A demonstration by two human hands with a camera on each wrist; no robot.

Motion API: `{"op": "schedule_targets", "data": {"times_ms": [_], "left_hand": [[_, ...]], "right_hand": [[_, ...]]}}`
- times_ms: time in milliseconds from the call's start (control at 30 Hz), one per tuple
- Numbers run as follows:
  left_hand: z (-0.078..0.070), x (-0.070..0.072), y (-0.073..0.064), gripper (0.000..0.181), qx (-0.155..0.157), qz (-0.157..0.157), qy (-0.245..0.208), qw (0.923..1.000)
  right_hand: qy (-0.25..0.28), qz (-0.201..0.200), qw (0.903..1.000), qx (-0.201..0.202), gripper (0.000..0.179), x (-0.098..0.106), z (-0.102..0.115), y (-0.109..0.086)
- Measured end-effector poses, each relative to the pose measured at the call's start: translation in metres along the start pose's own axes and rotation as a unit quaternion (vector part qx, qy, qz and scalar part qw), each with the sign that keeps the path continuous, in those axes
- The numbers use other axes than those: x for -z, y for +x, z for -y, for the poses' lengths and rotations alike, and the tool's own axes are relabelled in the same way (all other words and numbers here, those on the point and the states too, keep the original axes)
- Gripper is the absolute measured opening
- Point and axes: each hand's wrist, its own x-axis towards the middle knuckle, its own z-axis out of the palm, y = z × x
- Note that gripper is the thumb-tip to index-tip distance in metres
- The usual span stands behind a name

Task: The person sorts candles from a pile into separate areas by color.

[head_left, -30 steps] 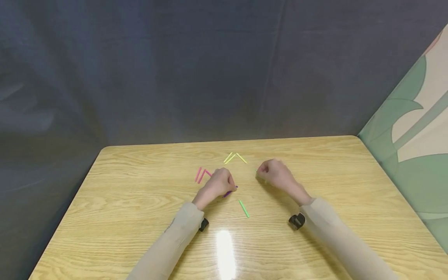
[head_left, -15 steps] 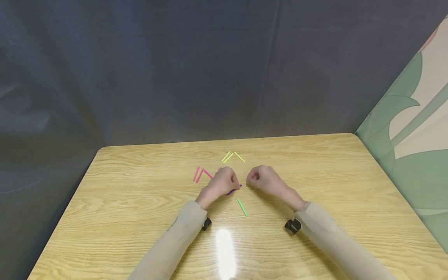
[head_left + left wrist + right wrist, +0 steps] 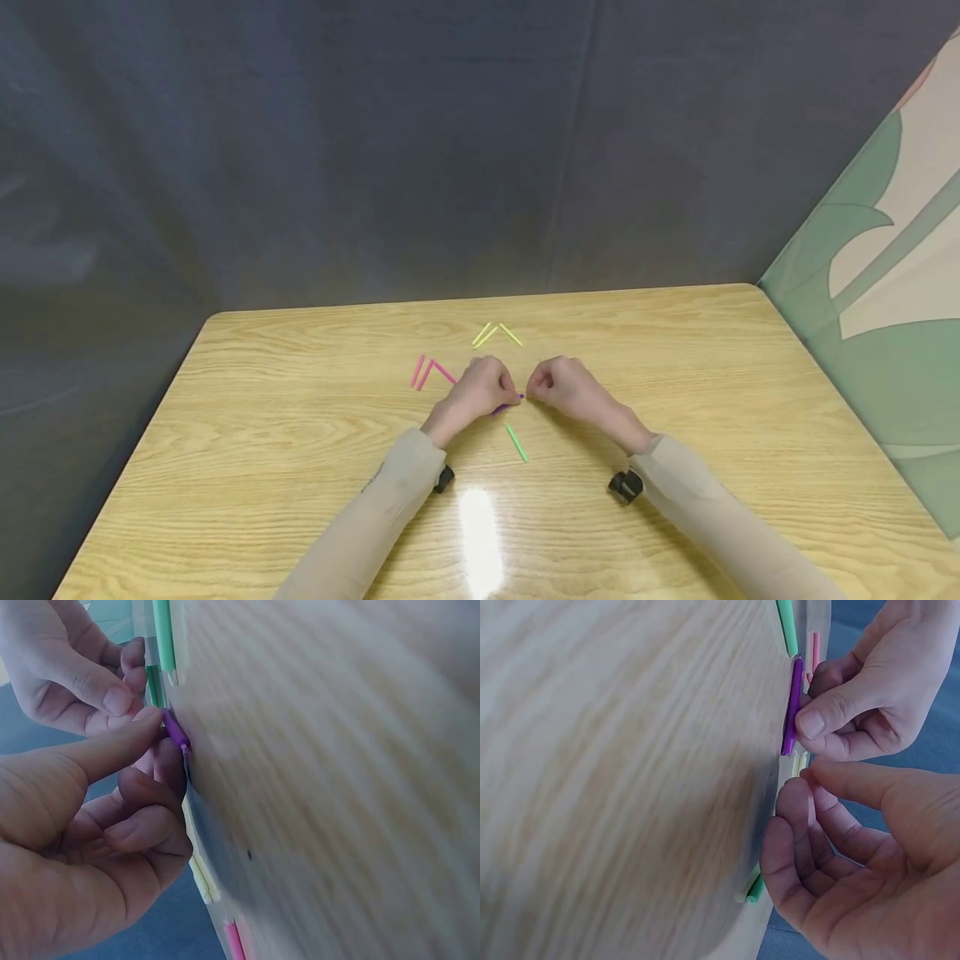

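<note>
Pinching purple stick (image 3: 793, 705) in left hand (image 3: 478, 390), green stick (image 3: 756, 889) in right hand (image 3: 576, 390). Probably light, stiff, slick, prone to rolling; best pinched lightly near mid-length.

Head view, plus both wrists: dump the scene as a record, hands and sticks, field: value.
left hand: pinches purple stick
right hand: beside left hand, fingers curled; whether it holds a stick, unclear
yellow sticks: three, beyond both hands
pink sticks: three, left of yellow sticks
near green stick: lies on person's side of purple stick
other green stick: partly hidden by right hand
table: wood-grain top
</note>
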Motion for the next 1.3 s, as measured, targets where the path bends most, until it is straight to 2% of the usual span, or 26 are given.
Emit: {"op": "schedule_targets", "data": {"times_ms": [100,300,500,800,1067,1300], "left_hand": [[0.0,0.001,0.0,0.016,0.005,-0.003,0.005,1.0],[0.003,0.0,-0.001,0.014,0.005,0.012,0.001,0.9999],[0.009,0.004,-0.006,0.012,0.015,-0.003,0.009,0.9998],[0.006,0.003,-0.011,0.012,0.017,-0.003,0.007,0.9998],[0.006,0.003,-0.012,0.008,0.017,0.002,0.007,0.9998],[0.002,0.003,-0.01,0.005,0.015,0.004,0.006,0.9999]], "right_hand": [[0.002,-0.001,0.9999,0.012,0.009,-0.001,-0.002,0.002],[0.015,-0.004,0.9986,0.05,0.007,-0.002,-0.008,0.006],[0.005,0.008,0.9971,0.075,0.004,-0.006,-0.007,0.013],[-0.019,0.03,0.9938,0.105,0.003,-0.009,-0.011,0.016],[-0.023,0.046,0.9922,0.114,0.005,-0.006,-0.012,0.011],[-0.033,0.041,0.9917,0.117,0.004,-0.002,-0.016,0.007]]}}
